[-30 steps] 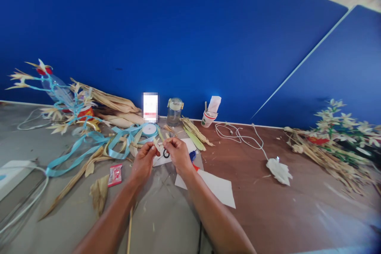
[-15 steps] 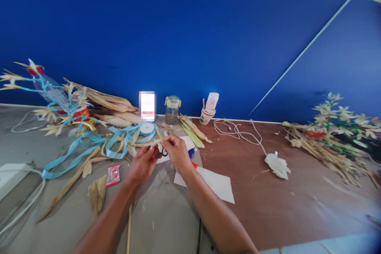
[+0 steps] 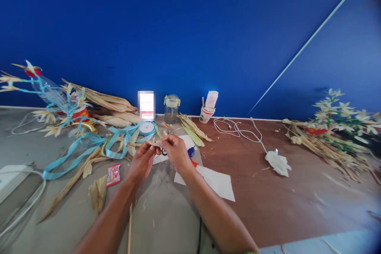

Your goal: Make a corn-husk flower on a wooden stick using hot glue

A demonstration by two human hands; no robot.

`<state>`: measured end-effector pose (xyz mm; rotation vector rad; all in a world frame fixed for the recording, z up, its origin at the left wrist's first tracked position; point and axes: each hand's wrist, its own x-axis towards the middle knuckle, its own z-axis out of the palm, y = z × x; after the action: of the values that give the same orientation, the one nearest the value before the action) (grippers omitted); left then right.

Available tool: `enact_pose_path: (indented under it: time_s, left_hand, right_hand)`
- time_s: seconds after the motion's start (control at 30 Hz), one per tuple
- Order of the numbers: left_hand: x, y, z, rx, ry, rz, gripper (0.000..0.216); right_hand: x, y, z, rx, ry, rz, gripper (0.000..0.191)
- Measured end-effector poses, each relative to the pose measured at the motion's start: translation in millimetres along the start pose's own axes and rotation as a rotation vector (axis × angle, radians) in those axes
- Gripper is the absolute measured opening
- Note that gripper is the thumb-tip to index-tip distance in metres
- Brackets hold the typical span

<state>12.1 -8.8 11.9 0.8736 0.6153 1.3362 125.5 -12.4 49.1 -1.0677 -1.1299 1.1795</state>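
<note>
My left hand (image 3: 143, 160) and my right hand (image 3: 175, 151) meet over the middle of the table, fingertips pinched close together. Between them runs a small pale strip of corn husk (image 3: 153, 143), gripped at either end. Behind the fingers a dark ring, perhaps a scissors handle (image 3: 164, 152), shows over a white sheet of paper (image 3: 187, 141); the rest of it is hidden. Light-blue ribbon (image 3: 116, 147) trails in loops left of my hands, beside its white spool (image 3: 147, 128). A dry husk piece (image 3: 97, 194) and a pink packet (image 3: 113, 175) lie near my left forearm.
Dried husks (image 3: 104, 103) and a blue-stemmed husk flower arrangement (image 3: 64, 105) fill the back left. A lidded jar (image 3: 171, 109), a paper cup (image 3: 206, 115) and a white cable (image 3: 238, 129) stand or lie along the blue partition. White flowers (image 3: 339, 111) lie at right; a power strip (image 3: 12, 178) is at left.
Both hands stay nearly in place, pinching the husk strip. The strip now appears shorter between my fingers, and the view has shifted slightly.
</note>
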Motion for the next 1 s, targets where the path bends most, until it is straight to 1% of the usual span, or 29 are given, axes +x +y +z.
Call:
enact_pose_path:
  time_s: [0.07, 0.3, 0.5, 0.7, 0.8, 0.9, 1.0]
  left_hand:
    - [-0.3, 0.8, -0.4, 0.016, 0.001, -0.005, 0.016]
    - [0.4, -1.2, -1.2, 0.006, 0.008, -0.026, 0.020]
    - [0.7, -4.9, -2.4, -0.002, 0.043, -0.012, 0.024]
    - [0.6, -3.1, -0.2, -0.022, 0.115, 0.022, 0.022]
    - [0.6, -1.5, -1.0, -0.069, 0.079, 0.017, 0.019]
    - [0.4, 0.2, -3.2, -0.120, 0.005, -0.017, 0.014]
    - [-0.1, 2.4, -5.2, -0.143, -0.062, -0.060, 0.020]
  right_hand:
    - [-0.2, -1.5, 0.3, 0.024, -0.003, 0.010, 0.012]
    - [-0.1, -3.3, -0.7, -0.004, 0.064, 0.030, 0.011]
    - [2.5, 2.5, -2.1, -0.037, 0.087, 0.009, 0.012]
    - [1.0, 2.4, -2.6, -0.084, 0.088, -0.001, 0.012]
    - [-0.1, 0.5, -1.4, -0.035, 0.076, 0.032, 0.011]
    - [-0.7, -1.8, 0.7, 0.082, 0.026, 0.076, 0.011]
    - [-0.9, -4.1, 1.6, 0.135, 0.008, 0.111, 0.013]
